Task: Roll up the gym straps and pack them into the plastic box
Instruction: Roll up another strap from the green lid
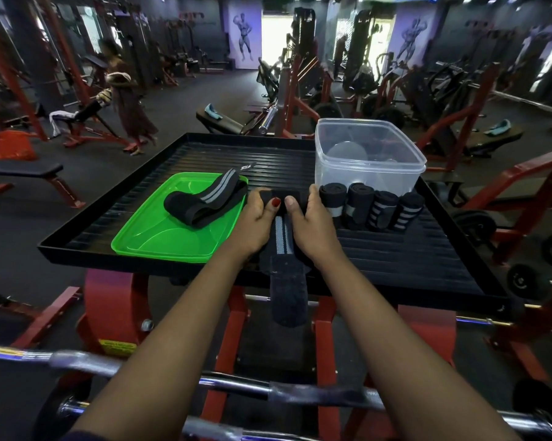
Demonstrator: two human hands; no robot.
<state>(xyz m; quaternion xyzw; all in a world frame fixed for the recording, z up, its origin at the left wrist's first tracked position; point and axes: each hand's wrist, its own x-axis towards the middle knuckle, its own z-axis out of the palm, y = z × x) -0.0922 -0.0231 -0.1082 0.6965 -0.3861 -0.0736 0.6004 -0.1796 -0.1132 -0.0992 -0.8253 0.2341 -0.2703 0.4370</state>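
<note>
Both hands, left (256, 225) and right (310, 223), grip the half-rolled strap (280, 232) between them, its tail trailing toward the person

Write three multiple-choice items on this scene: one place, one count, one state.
1. The loose strap lies: A on a bench; B on the green lid; C on the floor.
2. Rolled straps lined up before the plastic box: A two; B six; C four.
3. The held strap is: A partly rolled, tail over the tray edge; B fully rolled; C untouched.
Key: B, it rests across the lid; C, four rolls stand side by side; A, left hand and right hand grip its roll while the tail hangs.
</note>
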